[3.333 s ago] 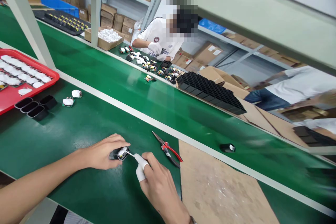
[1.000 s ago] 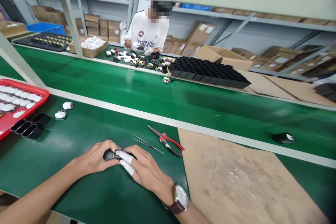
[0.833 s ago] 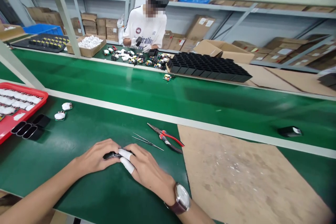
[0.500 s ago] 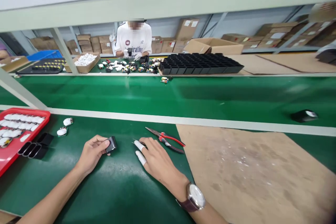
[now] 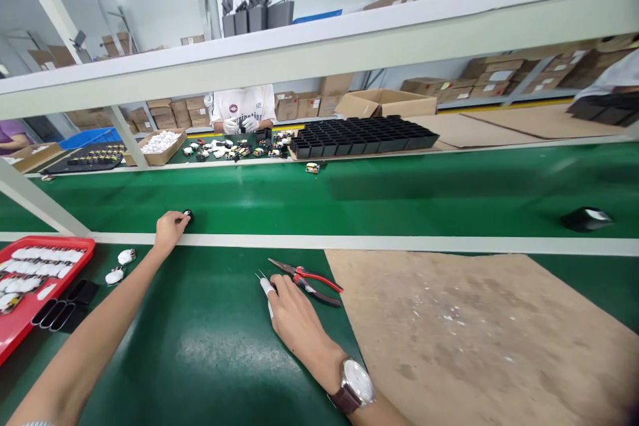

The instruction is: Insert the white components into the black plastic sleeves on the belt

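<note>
My left hand (image 5: 170,230) is stretched out over the near rail onto the green belt, its fingers pinching a small black plastic housing (image 5: 188,213). Most of that housing is hidden by the fingers. On the near bench my right hand (image 5: 295,311), with white covers on some fingers, is closed on tweezers (image 5: 261,275) whose thin tips point away from me. Just beyond it lie red-and-black-handled pliers (image 5: 304,279). Two small white-topped circuit boards (image 5: 114,275) rest on the bench left of my left forearm.
At the left, a red tray (image 5: 88,253) holds rows of white-topped boards, beside several black housings (image 5: 60,313). A cardboard sheet (image 5: 469,326) covers the right bench. Another black housing (image 5: 586,218) lies on the belt (image 5: 399,196). Across it, a gloved co-worker (image 5: 243,110) handles parts.
My left hand has moved forward with the black housing, from the near bench to the belt. The right hand keeps the tweezers near the pliers. The view has tilted up.
</note>
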`<state>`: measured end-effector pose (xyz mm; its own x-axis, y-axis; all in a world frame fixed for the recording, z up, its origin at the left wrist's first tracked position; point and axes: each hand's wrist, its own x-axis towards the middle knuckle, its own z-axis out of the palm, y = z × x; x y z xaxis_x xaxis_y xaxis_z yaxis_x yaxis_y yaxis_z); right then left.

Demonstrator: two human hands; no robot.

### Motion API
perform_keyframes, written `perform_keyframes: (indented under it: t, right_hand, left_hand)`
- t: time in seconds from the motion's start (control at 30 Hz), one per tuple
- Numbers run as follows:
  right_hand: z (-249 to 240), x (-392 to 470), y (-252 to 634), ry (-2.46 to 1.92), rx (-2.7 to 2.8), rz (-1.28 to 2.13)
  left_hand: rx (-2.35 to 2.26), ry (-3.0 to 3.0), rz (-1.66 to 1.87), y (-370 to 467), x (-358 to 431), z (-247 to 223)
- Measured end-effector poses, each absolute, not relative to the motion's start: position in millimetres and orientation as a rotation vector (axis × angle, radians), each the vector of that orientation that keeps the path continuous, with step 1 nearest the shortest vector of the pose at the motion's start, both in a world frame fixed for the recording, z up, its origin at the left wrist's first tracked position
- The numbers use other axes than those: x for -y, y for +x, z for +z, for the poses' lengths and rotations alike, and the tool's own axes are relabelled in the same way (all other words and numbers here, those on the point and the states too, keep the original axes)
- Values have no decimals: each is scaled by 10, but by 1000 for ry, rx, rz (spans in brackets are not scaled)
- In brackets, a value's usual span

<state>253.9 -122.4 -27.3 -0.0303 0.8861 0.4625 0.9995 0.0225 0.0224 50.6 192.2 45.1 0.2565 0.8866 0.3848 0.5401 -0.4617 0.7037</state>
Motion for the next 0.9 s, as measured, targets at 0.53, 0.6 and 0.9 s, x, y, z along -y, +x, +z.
perform_keyframes:
  t: [0.53,0.6,0.9]
  right_hand:
    - [-254,1217,2480,-1436,2044,-450]
    - [-245,1163,2360,-1371,2087,-363]
    - [44,203,1347,-1143,2276,-76]
  left_hand:
    - [-1778,2480,896,-2002,-872,1245]
    - [-1794,2521,606,-2300,-774,1074]
    - [-1347,2639,734,-2125,-253,469]
